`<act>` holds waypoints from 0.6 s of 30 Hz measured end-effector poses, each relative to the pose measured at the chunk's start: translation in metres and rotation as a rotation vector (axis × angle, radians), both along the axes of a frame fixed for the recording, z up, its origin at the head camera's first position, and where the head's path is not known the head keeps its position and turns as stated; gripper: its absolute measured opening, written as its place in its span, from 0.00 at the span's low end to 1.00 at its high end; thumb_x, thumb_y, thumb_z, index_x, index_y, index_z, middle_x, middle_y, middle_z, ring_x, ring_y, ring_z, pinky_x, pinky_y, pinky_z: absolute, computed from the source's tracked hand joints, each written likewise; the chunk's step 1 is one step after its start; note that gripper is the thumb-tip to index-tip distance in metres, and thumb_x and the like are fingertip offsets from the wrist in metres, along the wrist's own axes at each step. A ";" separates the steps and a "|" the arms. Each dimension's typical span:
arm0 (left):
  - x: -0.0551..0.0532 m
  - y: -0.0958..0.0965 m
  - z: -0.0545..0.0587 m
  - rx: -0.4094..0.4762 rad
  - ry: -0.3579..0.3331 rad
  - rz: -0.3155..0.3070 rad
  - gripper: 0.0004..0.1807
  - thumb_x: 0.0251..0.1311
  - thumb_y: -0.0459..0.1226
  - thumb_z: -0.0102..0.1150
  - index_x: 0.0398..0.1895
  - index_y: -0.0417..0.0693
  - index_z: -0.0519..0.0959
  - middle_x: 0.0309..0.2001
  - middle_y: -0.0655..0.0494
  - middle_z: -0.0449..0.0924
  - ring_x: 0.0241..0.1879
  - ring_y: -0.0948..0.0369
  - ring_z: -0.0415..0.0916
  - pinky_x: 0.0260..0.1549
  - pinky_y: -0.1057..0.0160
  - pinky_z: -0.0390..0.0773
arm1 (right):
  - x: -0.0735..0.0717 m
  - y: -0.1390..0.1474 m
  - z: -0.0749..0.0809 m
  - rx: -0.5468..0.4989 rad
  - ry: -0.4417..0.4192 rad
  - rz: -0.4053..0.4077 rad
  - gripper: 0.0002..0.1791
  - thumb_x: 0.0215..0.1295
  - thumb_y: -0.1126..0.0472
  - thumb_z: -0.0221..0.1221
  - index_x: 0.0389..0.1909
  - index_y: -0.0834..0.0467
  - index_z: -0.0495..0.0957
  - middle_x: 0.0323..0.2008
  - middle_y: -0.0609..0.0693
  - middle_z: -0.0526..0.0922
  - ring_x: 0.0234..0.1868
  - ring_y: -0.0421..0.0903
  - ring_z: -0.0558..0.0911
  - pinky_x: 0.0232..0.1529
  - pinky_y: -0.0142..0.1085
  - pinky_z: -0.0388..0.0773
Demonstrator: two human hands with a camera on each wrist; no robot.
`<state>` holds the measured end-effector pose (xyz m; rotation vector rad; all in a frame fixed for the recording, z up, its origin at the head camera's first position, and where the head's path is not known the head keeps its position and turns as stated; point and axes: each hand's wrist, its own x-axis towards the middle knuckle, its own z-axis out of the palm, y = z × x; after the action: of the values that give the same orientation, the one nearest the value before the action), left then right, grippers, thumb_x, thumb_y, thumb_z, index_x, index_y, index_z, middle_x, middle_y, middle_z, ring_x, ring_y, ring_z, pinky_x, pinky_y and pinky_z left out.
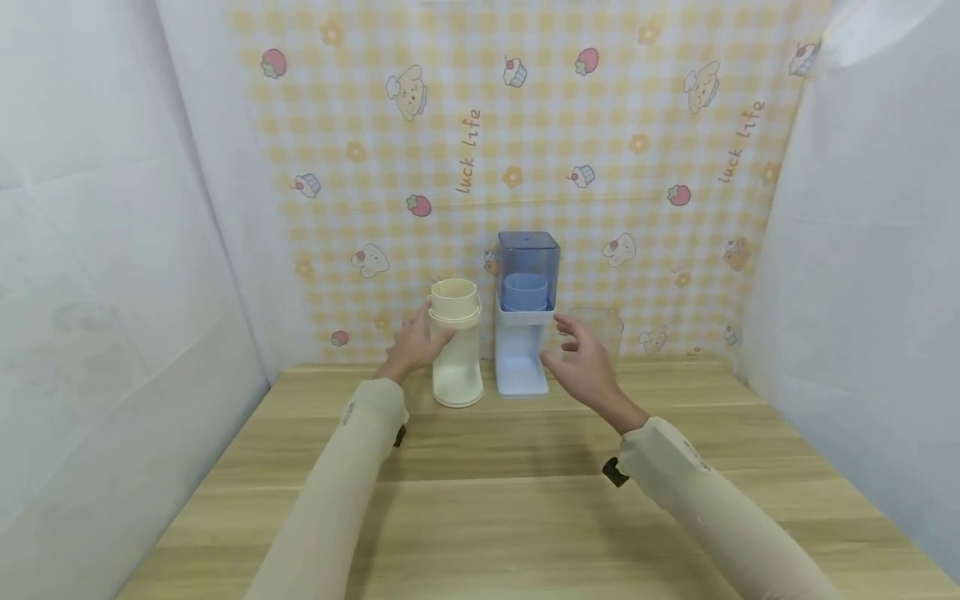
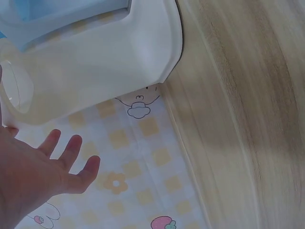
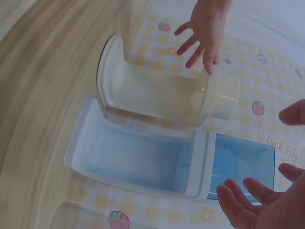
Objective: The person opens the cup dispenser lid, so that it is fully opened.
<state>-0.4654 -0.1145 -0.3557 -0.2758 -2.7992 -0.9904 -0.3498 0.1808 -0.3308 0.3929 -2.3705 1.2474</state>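
A cream C-shaped stand [image 1: 457, 367] with a round open collar on top stands upright at the back of the table. To its right is a white stand [image 1: 522, 362] carrying a see-through blue cover [image 1: 528, 254], with a blue round cup-like part [image 1: 525, 292] inside. My left hand [image 1: 414, 343] is at the cream stand's left side, fingers spread; its fingertips reach the collar, though contact is hard to tell. My right hand [image 1: 588, 371] hovers just right of the white stand, fingers loosely bent around nothing. The right wrist view shows its fingers [image 3: 257, 191] near the blue cover.
A clear transparent container [image 1: 606, 321] stands behind my right hand, partly hidden; its edge [image 3: 78, 214] shows in the right wrist view. Behind everything hangs a yellow checked cloth [image 1: 465, 158]. White sheets flank the wooden table [image 1: 495, 517].
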 end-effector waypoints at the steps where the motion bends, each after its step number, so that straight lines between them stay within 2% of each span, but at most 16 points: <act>1: 0.000 0.000 0.000 -0.001 -0.004 -0.003 0.50 0.64 0.68 0.43 0.81 0.59 0.36 0.76 0.33 0.46 0.69 0.26 0.46 0.56 0.19 0.47 | 0.000 0.000 0.000 0.006 -0.004 0.002 0.35 0.63 0.59 0.64 0.71 0.56 0.65 0.65 0.60 0.72 0.55 0.64 0.79 0.51 0.54 0.79; 7: 0.001 0.000 -0.002 0.013 -0.003 -0.010 0.52 0.65 0.69 0.41 0.80 0.57 0.32 0.76 0.32 0.44 0.70 0.26 0.44 0.58 0.20 0.46 | -0.001 0.000 0.003 0.034 -0.060 -0.003 0.38 0.63 0.55 0.63 0.73 0.58 0.61 0.66 0.63 0.70 0.57 0.66 0.76 0.52 0.57 0.76; 12: 0.006 0.002 -0.005 0.059 0.019 -0.003 0.55 0.63 0.63 0.51 0.80 0.54 0.32 0.75 0.30 0.44 0.71 0.28 0.44 0.58 0.21 0.46 | -0.007 -0.002 0.004 0.030 -0.087 -0.016 0.40 0.62 0.53 0.63 0.74 0.55 0.59 0.68 0.62 0.68 0.59 0.65 0.74 0.53 0.56 0.76; 15: 0.015 0.002 -0.008 0.082 0.057 -0.003 0.54 0.60 0.57 0.58 0.80 0.54 0.38 0.73 0.32 0.51 0.70 0.31 0.48 0.58 0.22 0.51 | -0.010 -0.004 0.007 0.021 -0.085 -0.021 0.40 0.62 0.52 0.63 0.74 0.52 0.59 0.68 0.62 0.67 0.59 0.64 0.74 0.52 0.56 0.76; 18: 0.027 0.004 -0.013 0.099 0.112 -0.035 0.51 0.60 0.53 0.61 0.78 0.52 0.43 0.70 0.34 0.57 0.68 0.33 0.51 0.57 0.24 0.55 | -0.013 -0.005 0.008 0.009 -0.082 -0.028 0.40 0.62 0.52 0.63 0.74 0.52 0.59 0.69 0.63 0.66 0.60 0.65 0.74 0.55 0.56 0.75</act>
<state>-0.4387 -0.1102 -0.3685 -0.3562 -2.6449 -1.0824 -0.3625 0.1760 -0.3227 0.3153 -2.4425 1.2635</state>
